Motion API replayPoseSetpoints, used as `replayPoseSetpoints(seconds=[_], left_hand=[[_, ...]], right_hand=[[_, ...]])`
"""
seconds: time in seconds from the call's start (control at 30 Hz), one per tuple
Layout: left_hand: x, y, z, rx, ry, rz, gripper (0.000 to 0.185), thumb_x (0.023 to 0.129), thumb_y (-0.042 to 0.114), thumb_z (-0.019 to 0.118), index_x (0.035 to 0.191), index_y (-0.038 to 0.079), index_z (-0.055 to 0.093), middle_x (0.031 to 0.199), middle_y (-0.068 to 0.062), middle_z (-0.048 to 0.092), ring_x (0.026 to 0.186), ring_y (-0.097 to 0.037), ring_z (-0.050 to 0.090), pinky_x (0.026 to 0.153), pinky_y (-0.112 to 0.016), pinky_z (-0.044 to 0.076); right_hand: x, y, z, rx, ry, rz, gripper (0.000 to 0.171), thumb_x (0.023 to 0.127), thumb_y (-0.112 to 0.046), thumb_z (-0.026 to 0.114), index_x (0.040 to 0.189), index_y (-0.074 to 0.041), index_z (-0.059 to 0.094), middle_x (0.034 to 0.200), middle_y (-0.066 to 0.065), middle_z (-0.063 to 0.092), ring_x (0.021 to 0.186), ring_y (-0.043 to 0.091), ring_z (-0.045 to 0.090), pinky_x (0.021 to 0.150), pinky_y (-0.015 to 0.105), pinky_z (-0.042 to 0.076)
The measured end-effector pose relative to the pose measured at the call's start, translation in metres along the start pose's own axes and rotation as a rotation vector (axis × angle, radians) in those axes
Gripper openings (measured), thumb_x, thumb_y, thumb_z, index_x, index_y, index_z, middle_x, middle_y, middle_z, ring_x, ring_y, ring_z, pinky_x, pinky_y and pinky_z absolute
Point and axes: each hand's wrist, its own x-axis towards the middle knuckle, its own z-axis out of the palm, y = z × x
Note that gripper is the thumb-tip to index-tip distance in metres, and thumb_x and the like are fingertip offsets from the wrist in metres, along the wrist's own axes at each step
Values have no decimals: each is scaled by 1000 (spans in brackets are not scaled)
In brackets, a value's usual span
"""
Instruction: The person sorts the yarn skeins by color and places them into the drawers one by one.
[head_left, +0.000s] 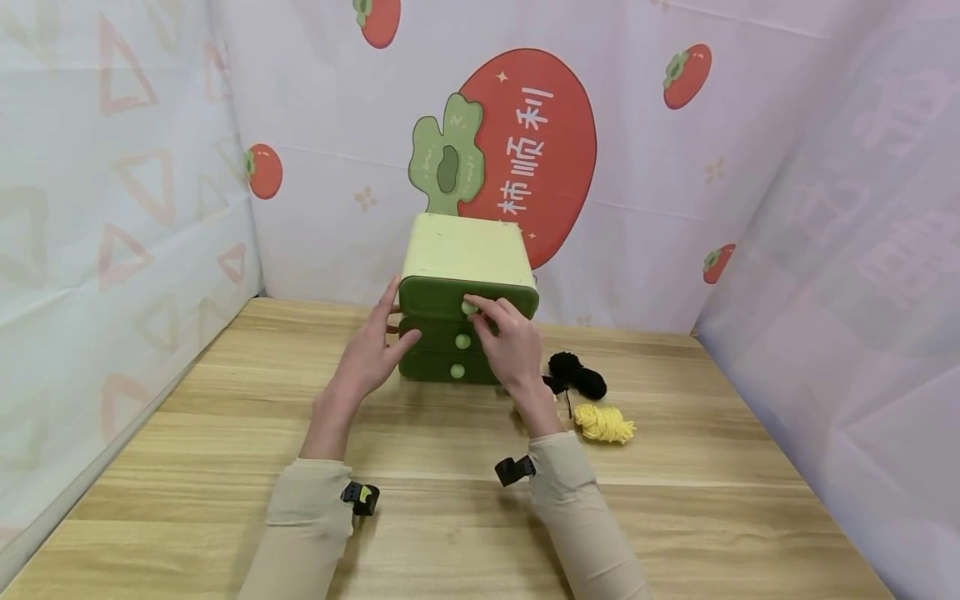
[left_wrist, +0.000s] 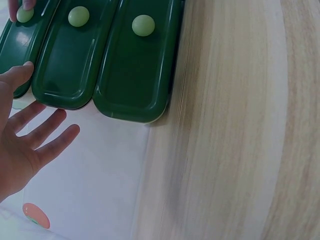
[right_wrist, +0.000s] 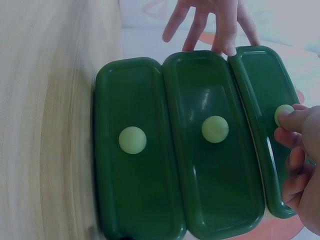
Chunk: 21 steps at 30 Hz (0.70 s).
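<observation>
A small cabinet with a pale yellow-green top and three dark green drawers stands on the table. My right hand pinches the round light green knob of the top drawer between thumb and fingers. At the cabinet's left side is my left hand, its fingers spread and its thumb by the edge of the drawer fronts. The knobs of the middle drawer and bottom drawer are untouched.
Right of the cabinet lie a black yarn bundle and a yellow yarn skein on the wooden table. White cloth printed with red persimmons hangs behind the cabinet, and cloth also lines both sides.
</observation>
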Motion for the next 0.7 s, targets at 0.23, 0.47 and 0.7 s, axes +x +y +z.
replayPoseSetpoints(seconds=[0.23, 0.47, 0.7], left_hand=[[1, -1, 2, -2, 10, 18, 85, 100, 33, 59, 159, 40, -2, 146, -16, 46, 117, -37, 61, 90, -52, 54], [2, -1, 3, 6, 6, 13, 85, 101, 32, 59, 159, 40, -2, 146, -16, 46, 117, -36, 61, 90, -51, 54], [2, -2, 1, 6, 8, 11, 86, 101, 30, 59, 158, 43, -4, 146, -16, 47, 116, -36, 61, 90, -50, 54]], right_hand=[[0, 1, 3, 10, -15, 73, 23, 94, -23, 70, 116, -25, 75, 82, 0, 66, 51, 10, 45, 43, 23, 28], [0, 4, 1, 68, -32, 20, 24, 95, -19, 69, 118, -20, 74, 84, 2, 67, 57, 11, 50, 49, 21, 34], [-2, 15, -1, 170, -78, -168, 26, 90, -11, 73, 116, -13, 74, 83, 3, 69, 61, 9, 51, 54, 23, 42]])
